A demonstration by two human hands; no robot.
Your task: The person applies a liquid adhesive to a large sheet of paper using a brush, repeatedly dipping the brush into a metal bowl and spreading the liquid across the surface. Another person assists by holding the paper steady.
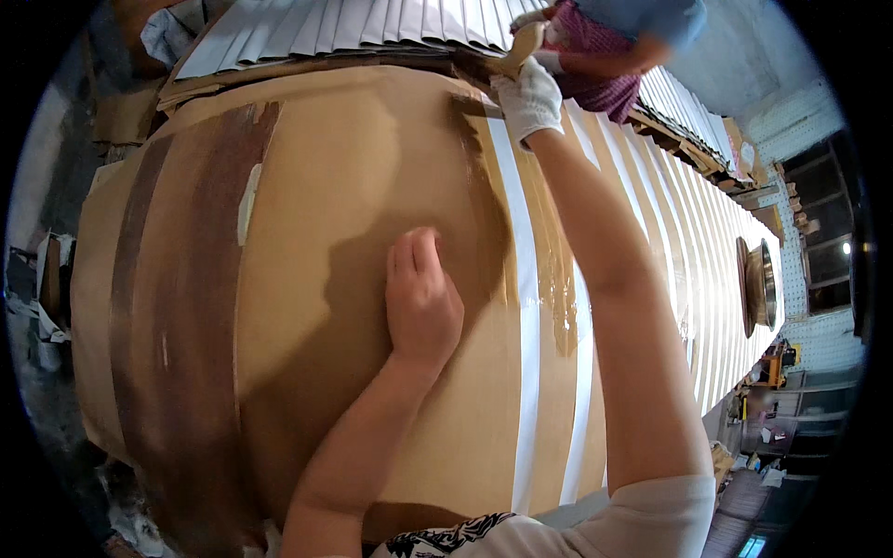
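Observation:
My right hand [530, 100], in a white glove, reaches to the far edge of the brown sheets. It is closed round a brush [524, 46] with a pale, wide handle. The dark bristle end is partly hidden and lies near the sheet's far edge. My bare left hand [423, 302] hovers over the top brown sheet [316, 251], fingers curled and pressed together, with nothing visible in them. Right of it, white strips [526, 279] run across the sheets, and a shiny wet streak [560, 298] lies between two of them. Dark brown bands [200, 279] cross the left part.
Across the far side, a co-worker in a blue top [656, 19] and checked purple cloth stands by overlapped white sheets [344, 23]. A round metal bowl [765, 284] sits on the far right of the strips. Cluttered shelving [772, 409] stands beyond.

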